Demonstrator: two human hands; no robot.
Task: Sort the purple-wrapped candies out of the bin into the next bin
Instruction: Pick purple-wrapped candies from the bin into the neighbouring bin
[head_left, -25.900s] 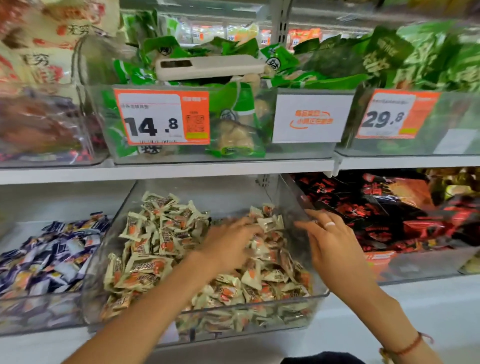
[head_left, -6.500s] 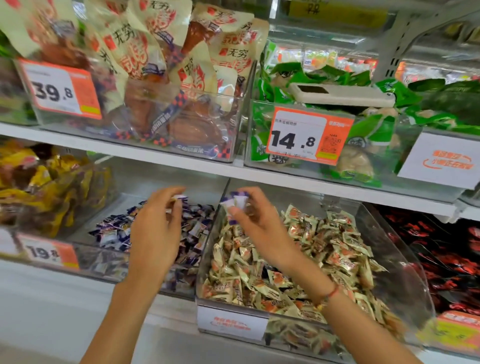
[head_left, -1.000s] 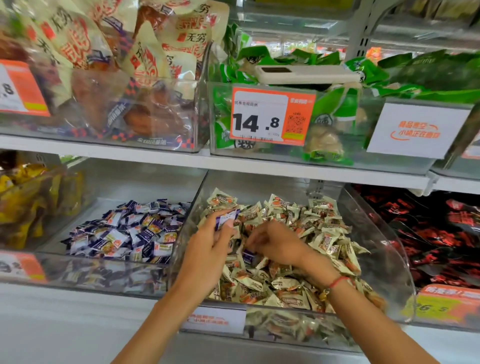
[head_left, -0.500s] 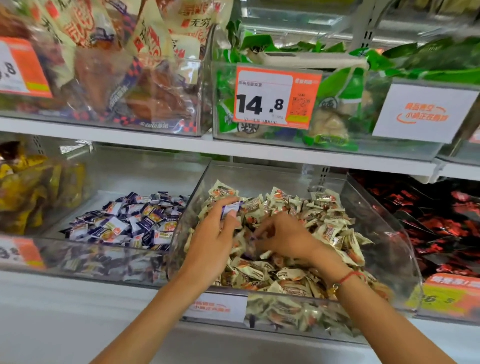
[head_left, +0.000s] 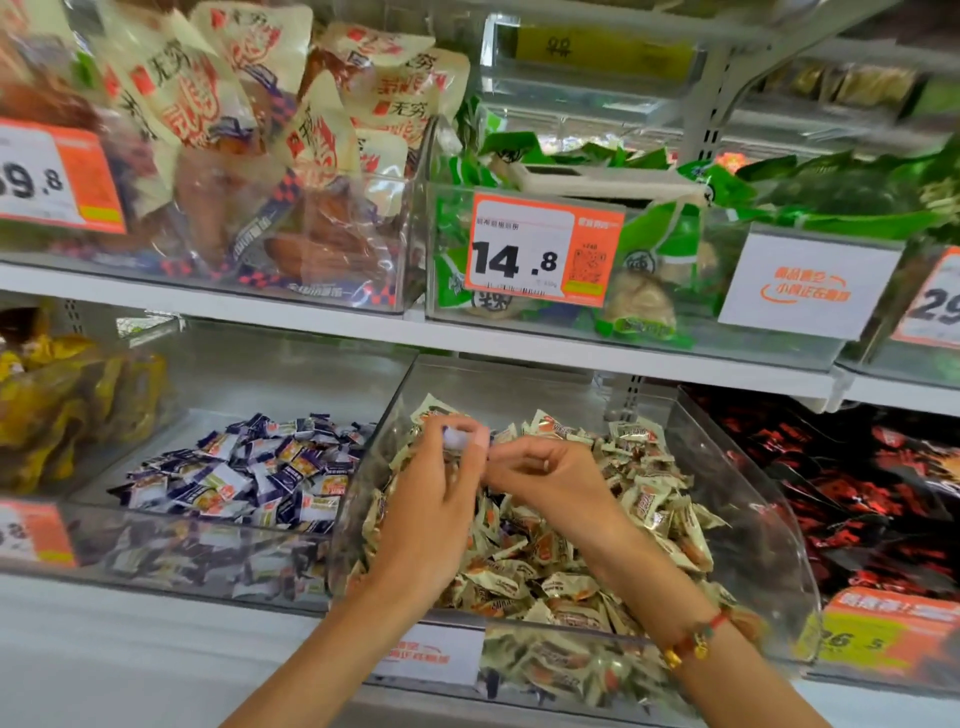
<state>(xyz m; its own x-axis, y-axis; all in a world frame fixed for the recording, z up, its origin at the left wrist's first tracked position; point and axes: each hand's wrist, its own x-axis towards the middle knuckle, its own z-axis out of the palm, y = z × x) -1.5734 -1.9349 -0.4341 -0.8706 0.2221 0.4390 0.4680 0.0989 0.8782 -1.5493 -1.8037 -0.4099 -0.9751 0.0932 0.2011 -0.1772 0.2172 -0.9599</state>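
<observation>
My left hand (head_left: 434, 499) is up in front of me, and its back faces me. The fingers are bent, and the thumb and first fingertips (head_left: 480, 438) pinch together at the top, closed on something small. My left arm comes up from the bottom and leans to the right.

My right hand (head_left: 545, 480) is just beside the left one. Its fingers are curled in, and the tips reach over to the left hand's fingertips, close enough to look like they touch. My right arm comes in from the bottom right. The wrist has a red bracelet (head_left: 696, 636) on it.
</observation>
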